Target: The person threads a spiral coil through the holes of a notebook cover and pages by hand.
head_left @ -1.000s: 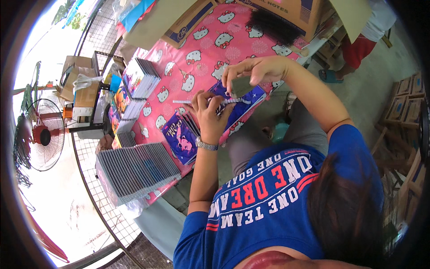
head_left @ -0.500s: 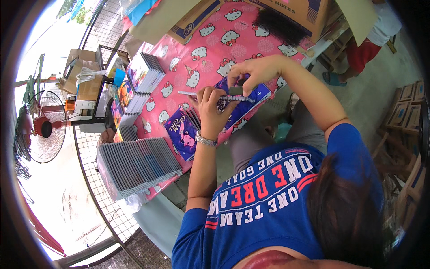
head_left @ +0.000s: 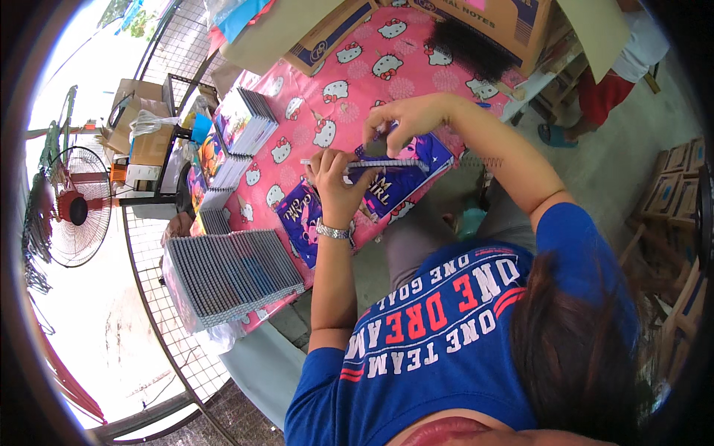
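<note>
A notebook (head_left: 390, 164) stands edge-up over the table, its coil-bound spine toward me. My left hand (head_left: 336, 178) grips its left end between thumb and fingers. Behind that spine, my right hand (head_left: 413, 125) bends down with thumb and fingers curled; what its fingertips hold, if anything, I cannot make out. Beneath lies a purple illustrated notebook cover (head_left: 435, 156), and another purple notebook (head_left: 299, 215) rests by my left wrist. A thin dark spiral coil (head_left: 483, 161) shows below my right forearm.
Many bound notebooks are stacked at the left (head_left: 234, 275), with more piles (head_left: 249, 123) behind. A heap of black coils (head_left: 472, 48) lies at the back of the pink table (head_left: 346, 82) near cardboard boxes (head_left: 491, 22). A fan (head_left: 76, 210) stands far left; a person (head_left: 595, 104) is at the right.
Both hands have shifted slightly left with the edge-up notebook. More of the purple cover beneath now shows. A spiral coil has come into view below my right forearm.
</note>
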`<state>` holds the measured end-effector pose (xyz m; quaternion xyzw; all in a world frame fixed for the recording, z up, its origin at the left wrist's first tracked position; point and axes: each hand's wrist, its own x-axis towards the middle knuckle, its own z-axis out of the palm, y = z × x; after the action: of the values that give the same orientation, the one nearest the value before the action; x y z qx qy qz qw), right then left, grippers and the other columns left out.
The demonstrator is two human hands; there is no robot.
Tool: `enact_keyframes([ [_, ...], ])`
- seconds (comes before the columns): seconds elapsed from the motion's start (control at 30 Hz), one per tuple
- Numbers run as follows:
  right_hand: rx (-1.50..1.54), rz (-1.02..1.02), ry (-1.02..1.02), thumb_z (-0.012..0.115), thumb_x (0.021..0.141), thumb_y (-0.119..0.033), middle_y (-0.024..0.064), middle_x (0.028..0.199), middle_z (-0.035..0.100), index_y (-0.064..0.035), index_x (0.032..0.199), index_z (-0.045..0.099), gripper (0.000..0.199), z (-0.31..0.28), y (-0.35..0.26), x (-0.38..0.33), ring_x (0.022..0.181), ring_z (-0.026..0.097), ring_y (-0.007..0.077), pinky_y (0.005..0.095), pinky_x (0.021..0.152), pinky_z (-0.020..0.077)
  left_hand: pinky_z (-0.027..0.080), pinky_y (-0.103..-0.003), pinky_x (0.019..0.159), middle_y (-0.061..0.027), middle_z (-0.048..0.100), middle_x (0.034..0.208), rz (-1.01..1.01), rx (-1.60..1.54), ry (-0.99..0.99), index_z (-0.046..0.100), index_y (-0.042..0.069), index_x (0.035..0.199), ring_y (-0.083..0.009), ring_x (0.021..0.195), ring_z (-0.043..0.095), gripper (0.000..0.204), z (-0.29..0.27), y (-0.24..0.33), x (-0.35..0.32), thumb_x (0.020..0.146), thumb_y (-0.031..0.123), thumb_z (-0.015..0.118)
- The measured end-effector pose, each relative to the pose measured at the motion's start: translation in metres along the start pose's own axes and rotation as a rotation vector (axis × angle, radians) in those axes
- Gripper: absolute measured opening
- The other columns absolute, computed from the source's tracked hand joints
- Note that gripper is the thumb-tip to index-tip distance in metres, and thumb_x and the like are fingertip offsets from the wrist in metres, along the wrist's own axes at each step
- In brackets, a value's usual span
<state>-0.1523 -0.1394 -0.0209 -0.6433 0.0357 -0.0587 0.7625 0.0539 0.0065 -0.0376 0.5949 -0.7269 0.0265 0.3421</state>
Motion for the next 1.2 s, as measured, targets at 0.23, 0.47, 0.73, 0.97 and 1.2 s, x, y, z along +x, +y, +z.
enact_keyframes([
  [0.23, -0.057, -0.036, -0.059, 0.07, 0.076, -0.018, 0.0014, 0.098, 0.064, -0.0047, 0.117, 0.06, 0.044, 0.002, 0.0, 0.005, 0.09, 0.059, 0.0091, 0.0247, 0.08, 0.0471, 0.036, -0.042, 0.088, -0.0008, 0.06, 0.087, -0.033, 0.005, -0.023, 0.066, 0.011, 0.082, -0.0246, 0.094, 0.053, 0.042, -0.004, 0.006, -0.004, 0.054, 0.032, 0.09],
  [0.47, 0.29, -0.196, -0.036, 0.07, 0.077, -0.018, 0.0023, 0.101, 0.063, -0.0027, 0.121, 0.059, 0.048, 0.012, 0.004, 0.01, 0.09, 0.058, 0.0102, 0.0254, 0.081, 0.0459, 0.036, -0.04, 0.085, -0.0027, 0.062, 0.087, -0.061, -0.024, -0.015, 0.064, 0.01, 0.084, -0.0248, 0.092, 0.055, 0.045, -0.007, -0.001, -0.004, 0.054, 0.031, 0.09],
  [0.73, 0.193, -0.169, -0.156, 0.07, 0.076, -0.019, 0.0021, 0.105, 0.061, -0.0038, 0.116, 0.061, 0.043, 0.011, -0.003, 0.023, 0.098, 0.056, 0.0097, 0.0255, 0.085, 0.0458, 0.039, -0.039, 0.085, -0.0041, 0.064, 0.087, -0.105, -0.066, -0.03, 0.065, 0.009, 0.086, -0.0263, 0.092, 0.058, 0.04, -0.017, -0.001, -0.007, 0.057, 0.023, 0.089],
  [0.97, 0.079, -0.033, -0.11, 0.07, 0.077, -0.022, -0.0001, 0.1, 0.059, -0.0054, 0.118, 0.061, 0.045, 0.003, -0.005, 0.025, 0.094, 0.057, 0.0098, 0.0253, 0.084, 0.0458, 0.048, -0.039, 0.08, -0.0097, 0.065, 0.093, -0.054, -0.063, -0.07, 0.067, 0.004, 0.089, -0.03, 0.09, 0.06, 0.041, -0.017, 0.014, 0.004, 0.059, 0.019, 0.09],
  [1.2, -0.189, -0.02, -0.01, 0.07, 0.077, -0.022, 0.0026, 0.107, 0.062, -0.0071, 0.123, 0.06, 0.049, -0.002, 0.0, 0.033, 0.093, 0.057, 0.0112, 0.0268, 0.085, 0.0461, 0.049, -0.037, 0.084, -0.0072, 0.066, 0.096, -0.296, -0.341, -0.178, 0.067, 0.002, 0.092, -0.0248, 0.097, 0.062, 0.029, -0.022, -0.023, -0.003, 0.068, 0.007, 0.083],
])
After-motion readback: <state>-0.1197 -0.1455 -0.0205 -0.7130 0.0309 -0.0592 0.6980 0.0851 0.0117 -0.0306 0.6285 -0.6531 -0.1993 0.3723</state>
